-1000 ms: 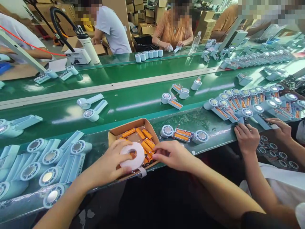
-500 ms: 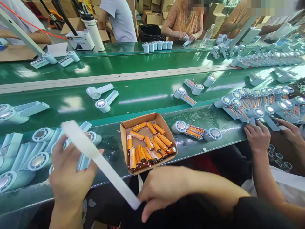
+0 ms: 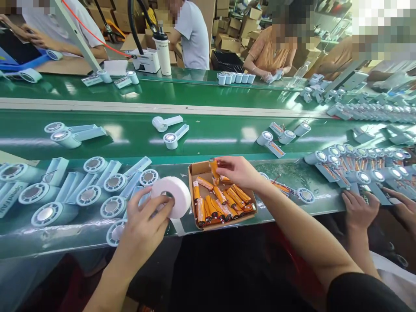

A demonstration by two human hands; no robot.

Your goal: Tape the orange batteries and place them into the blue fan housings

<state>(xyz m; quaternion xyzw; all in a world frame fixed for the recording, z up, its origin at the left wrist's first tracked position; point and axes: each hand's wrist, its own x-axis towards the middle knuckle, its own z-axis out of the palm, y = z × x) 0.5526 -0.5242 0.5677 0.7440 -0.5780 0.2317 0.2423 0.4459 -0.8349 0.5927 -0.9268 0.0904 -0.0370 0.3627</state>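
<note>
My left hand (image 3: pixel 149 216) grips a roll of white tape (image 3: pixel 180 197), its fingers hooked into the core. A short loose strip of the tape hangs down at the bench edge. Over the far side of a shallow cardboard box (image 3: pixel 190 173), my right hand (image 3: pixel 232 171) pinches an orange battery cell (image 3: pixel 213 168) held upright. Several more orange batteries (image 3: pixel 211 208) lie jumbled inside that box. Left of the tape roll, light-blue handheld fan housings (image 3: pixel 87 196) crowd the bench, round motor heads up and handles open.
More fan housings (image 3: pixel 170 139) lie on the green conveyor (image 3: pixel 130 147) beyond the bench. At right, a co-worker's hands (image 3: pixel 360 208) touch a dense group of fans with batteries (image 3: pixel 360 173). People work across the belt near a white bottle-shaped device (image 3: pixel 162 54).
My right hand has left the white tape strip and moved up to the box, where it now holds a battery. My left hand has turned the roll flat side toward me. The view has shifted left.
</note>
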